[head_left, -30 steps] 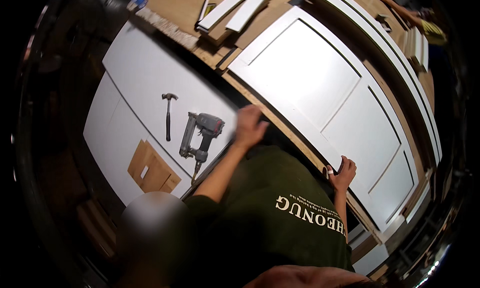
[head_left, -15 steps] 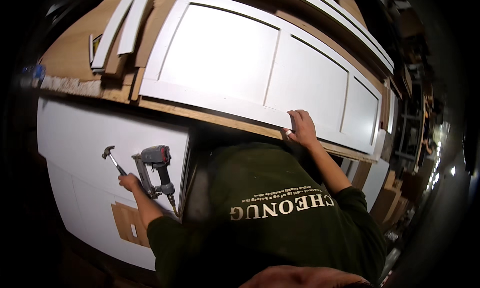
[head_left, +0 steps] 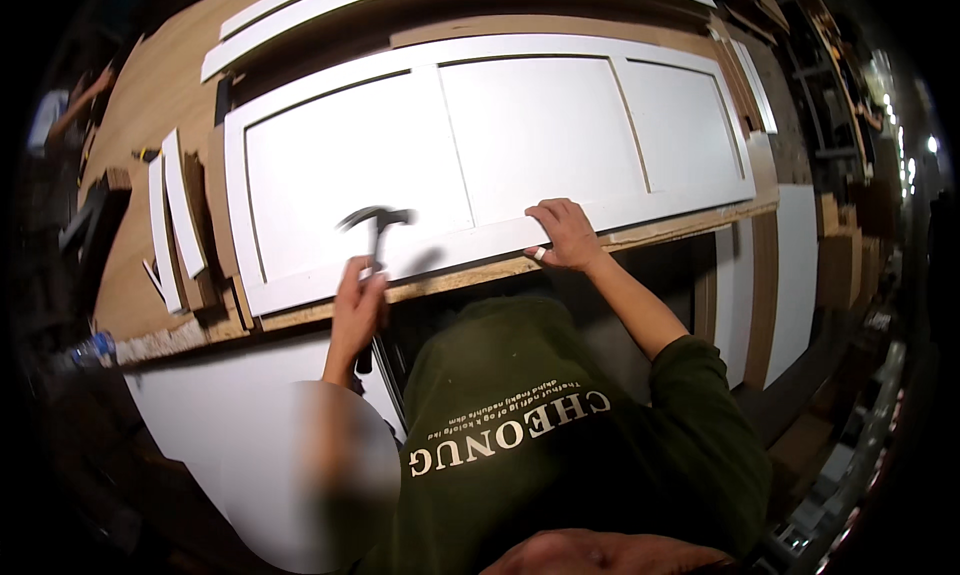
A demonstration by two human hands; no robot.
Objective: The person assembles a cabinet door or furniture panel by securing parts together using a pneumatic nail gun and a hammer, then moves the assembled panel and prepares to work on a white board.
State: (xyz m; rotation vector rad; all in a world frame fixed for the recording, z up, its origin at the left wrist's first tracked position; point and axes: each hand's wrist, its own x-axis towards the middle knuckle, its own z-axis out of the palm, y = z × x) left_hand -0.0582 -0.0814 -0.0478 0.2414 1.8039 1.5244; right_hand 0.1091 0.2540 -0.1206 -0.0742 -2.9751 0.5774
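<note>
A long white framed panel [head_left: 530,125] with three recessed fields lies on the wooden workbench [head_left: 430,283] in front of me. My left hand [head_left: 357,300] is wrapped round the handle of a claw hammer [head_left: 380,220]. The hammer's dark head is up, over the panel's near edge, and slightly blurred. My right hand [head_left: 567,235] grips that same near edge further right, with fingers on the top face and the thumb side at the rim. A light ring shows on this hand. A blurred patch hides part of my left forearm.
Short white strips [head_left: 183,205] lie at the panel's left end, and long white strips [head_left: 290,32] behind it. A plastic bottle [head_left: 95,350] is at the bench's left corner. White sheets [head_left: 260,375] are low on the left. Upright boards [head_left: 790,275] stand at right. Another person [head_left: 65,115] is far left.
My left hand has brought the hammer from over the low white sheets up to the panel's near edge. My right hand still holds the edge. The view has turned, and the nail gun no longer shows.
</note>
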